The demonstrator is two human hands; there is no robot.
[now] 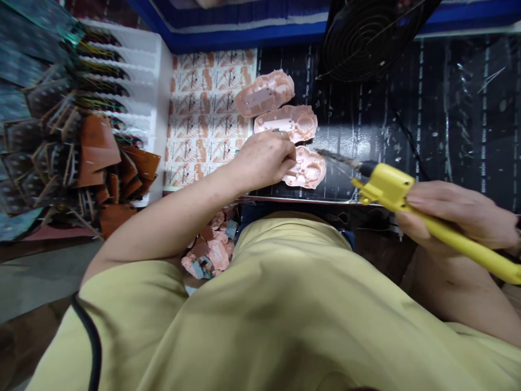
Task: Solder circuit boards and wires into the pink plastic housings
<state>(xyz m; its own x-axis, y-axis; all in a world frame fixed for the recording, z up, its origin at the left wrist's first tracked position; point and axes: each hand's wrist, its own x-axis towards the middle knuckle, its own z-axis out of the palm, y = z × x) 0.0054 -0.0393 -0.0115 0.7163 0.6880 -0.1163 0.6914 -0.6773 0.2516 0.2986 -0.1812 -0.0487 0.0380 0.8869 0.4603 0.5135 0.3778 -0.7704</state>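
My right hand (459,214) grips a yellow soldering iron (393,187), its dark tip pointing left over the bench. The tip end is near the closest pink plastic shell (310,168), but I cannot tell whether they touch. With fingers curled, my left hand (268,157) is closed at the left part of that shell and covers it. Just beyond lies a second pink shell (303,122) with a round perforated area, partly under my left hand. A third pink shell (266,92) sits farther back, tilted to the left.
A printed sheet (191,122) lies left of the shells. A white rack (152,70) with wires and brown circuit boards (100,144) stands farther left. At the back is a black fan (368,41). Pink pieces (215,250) lie below the bench edge, beside my lap.
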